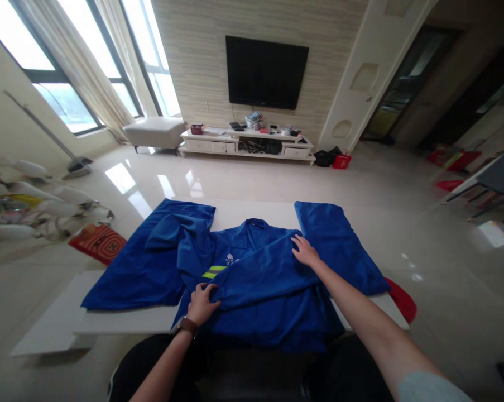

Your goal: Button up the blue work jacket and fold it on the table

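A blue work jacket (272, 318) lies front up on the white table, its collar pointing away from me. White lettering and a yellow-green and grey reflective stripe (214, 272) show on its chest. The right-side sleeve (260, 268) lies across the front. My left hand (202, 306), a brown-strapped watch on its wrist, rests on this sleeve's lower end with thumb and fingers apart. Near the right shoulder, my right hand (305, 251) lies on the cloth with fingers spread. The other sleeve (182, 240) is bunched over a blue folded garment (138, 279) at the left.
Another blue folded garment (339, 245) lies at the table's right side. The white table (252, 209) has a red stool (402, 301) by its right edge. An orange-red bag (99, 244) stands on the floor at left. Beyond are a TV cabinet (247, 146) and a wall TV (266, 72).
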The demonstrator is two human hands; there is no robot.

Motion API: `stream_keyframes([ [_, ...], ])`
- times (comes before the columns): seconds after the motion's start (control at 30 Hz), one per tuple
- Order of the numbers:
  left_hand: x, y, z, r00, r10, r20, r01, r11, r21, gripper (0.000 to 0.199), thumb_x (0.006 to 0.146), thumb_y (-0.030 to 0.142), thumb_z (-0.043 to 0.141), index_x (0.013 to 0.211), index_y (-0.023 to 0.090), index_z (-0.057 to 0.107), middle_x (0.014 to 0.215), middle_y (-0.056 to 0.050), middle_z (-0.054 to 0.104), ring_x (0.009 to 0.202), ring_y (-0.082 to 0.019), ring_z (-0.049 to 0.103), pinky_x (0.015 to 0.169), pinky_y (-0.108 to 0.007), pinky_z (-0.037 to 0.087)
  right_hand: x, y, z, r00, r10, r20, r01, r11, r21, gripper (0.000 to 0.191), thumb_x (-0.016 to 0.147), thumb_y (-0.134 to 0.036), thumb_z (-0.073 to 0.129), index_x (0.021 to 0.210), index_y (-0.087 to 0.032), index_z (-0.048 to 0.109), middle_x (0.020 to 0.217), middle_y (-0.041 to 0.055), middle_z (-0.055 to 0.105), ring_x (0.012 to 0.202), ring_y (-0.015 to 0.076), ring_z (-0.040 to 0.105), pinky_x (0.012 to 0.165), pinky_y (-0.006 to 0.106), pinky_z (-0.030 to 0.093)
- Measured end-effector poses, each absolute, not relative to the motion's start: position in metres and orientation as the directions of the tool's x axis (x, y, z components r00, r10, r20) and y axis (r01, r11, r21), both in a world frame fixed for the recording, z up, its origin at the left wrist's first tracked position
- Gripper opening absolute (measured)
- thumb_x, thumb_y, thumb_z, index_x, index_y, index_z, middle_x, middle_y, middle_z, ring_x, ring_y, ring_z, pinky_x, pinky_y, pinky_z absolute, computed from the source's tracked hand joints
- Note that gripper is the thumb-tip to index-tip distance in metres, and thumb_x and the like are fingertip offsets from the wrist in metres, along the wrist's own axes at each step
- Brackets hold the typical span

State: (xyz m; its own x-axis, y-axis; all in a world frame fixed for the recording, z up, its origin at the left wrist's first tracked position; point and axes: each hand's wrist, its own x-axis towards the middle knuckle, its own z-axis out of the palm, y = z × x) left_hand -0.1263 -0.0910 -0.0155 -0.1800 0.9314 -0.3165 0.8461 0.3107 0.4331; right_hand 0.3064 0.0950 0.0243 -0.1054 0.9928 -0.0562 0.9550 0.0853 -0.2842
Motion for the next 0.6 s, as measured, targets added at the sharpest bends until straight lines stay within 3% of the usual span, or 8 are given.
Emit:
stream_keyframes([
  [0.1,-0.151,-0.080,-0.013,-0.126,0.919,-0.373,0.849,0.295,0.439,0.046,0.072,0.025,0.069,0.118,0.024,0.068,0.129,-0.012,0.051,0.121,-0.033,0.052,0.100,-0.043,0.045,0.294,0.119,0.011,-0.059,0.990,-0.131,0.954,0.018,-0.298,0.044,0.093,-0.032,0.049,0.132,-0.013,0.059,0.144,0.0176,0.054,0.136,0.0305,0.044,0.112,0.050,0.037],
  [0.2,-0.190,-0.056,-0.004,-0.141,0.927,-0.347,0.745,0.331,0.580,0.035,0.072,0.030,0.072,0.105,0.017,0.069,0.115,-0.012,0.060,0.115,-0.030,0.057,0.104,-0.041,0.043,0.288,0.126,0.004,-0.042,0.991,-0.128,0.952,0.001,-0.305,0.043,0.093,-0.029,0.048,0.129,-0.011,0.060,0.145,0.0200,0.054,0.140,0.0321,0.041,0.114,0.052,0.034],
  [0.27,-0.219,-0.033,0.007,-0.376,0.889,-0.260,0.537,0.438,0.721,0.042,0.073,0.033,0.073,0.110,0.014,0.065,0.116,-0.014,0.061,0.118,-0.030,0.056,0.107,-0.042,0.041,0.289,0.113,0.004,-0.065,0.994,-0.088,0.948,0.034,-0.315,0.045,0.094,-0.031,0.045,0.133,-0.012,0.058,0.150,0.0177,0.049,0.145,0.0296,0.034,0.117,0.048,0.032],
  [0.33,-0.243,-0.008,0.019,-0.580,0.746,-0.329,0.139,0.488,0.862,0.052,0.073,0.029,0.076,0.118,0.013,0.057,0.122,-0.016,0.061,0.120,-0.028,0.056,0.106,-0.042,0.044,0.300,0.085,0.004,-0.110,0.994,-0.017,0.937,0.098,-0.334,0.046,0.093,-0.033,0.044,0.133,-0.014,0.057,0.151,0.0134,0.049,0.146,0.0266,0.033,0.119,0.045,0.031],
  [0.37,-0.252,0.004,0.025,-0.568,0.696,-0.439,-0.088,0.479,0.873,0.050,0.074,0.026,0.076,0.118,0.012,0.056,0.121,-0.016,0.062,0.117,-0.026,0.059,0.103,-0.041,0.047,0.309,0.065,0.004,-0.137,0.989,0.047,0.924,0.144,-0.355,0.044,0.092,-0.035,0.045,0.129,-0.015,0.060,0.148,0.0123,0.053,0.144,0.0266,0.036,0.118,0.045,0.032],
  [0.43,-0.263,0.026,0.036,-0.455,0.696,-0.556,-0.310,0.462,0.831,0.034,0.079,0.023,0.071,0.109,0.011,0.059,0.109,-0.016,0.067,0.100,-0.021,0.067,0.091,-0.036,0.054,0.334,0.020,0.003,-0.153,0.978,0.141,0.903,0.196,-0.381,0.040,0.089,-0.037,0.047,0.120,-0.018,0.065,0.142,0.0107,0.058,0.139,0.0285,0.041,0.115,0.048,0.036],
  [0.5,-0.265,0.042,0.046,-0.349,0.737,-0.579,-0.383,0.451,0.806,0.018,0.084,0.023,0.066,0.097,0.011,0.062,0.095,-0.013,0.070,0.085,-0.019,0.069,0.081,-0.033,0.058,0.363,-0.029,0.003,-0.127,0.976,0.174,0.898,0.188,-0.397,0.037,0.087,-0.039,0.049,0.112,-0.020,0.068,0.134,0.0112,0.063,0.132,0.0303,0.048,0.111,0.050,0.040],
  [0.6,-0.261,0.055,0.062,-0.240,0.783,-0.574,-0.522,0.394,0.756,0.010,0.084,0.022,0.062,0.086,0.012,0.064,0.081,-0.011,0.070,0.080,-0.021,0.071,0.078,-0.035,0.060,0.400,-0.092,0.004,-0.047,0.979,0.196,0.889,0.131,-0.439,0.035,0.085,-0.043,0.052,0.105,-0.021,0.071,0.127,0.0116,0.066,0.121,0.0309,0.057,0.106,0.051,0.044],
])
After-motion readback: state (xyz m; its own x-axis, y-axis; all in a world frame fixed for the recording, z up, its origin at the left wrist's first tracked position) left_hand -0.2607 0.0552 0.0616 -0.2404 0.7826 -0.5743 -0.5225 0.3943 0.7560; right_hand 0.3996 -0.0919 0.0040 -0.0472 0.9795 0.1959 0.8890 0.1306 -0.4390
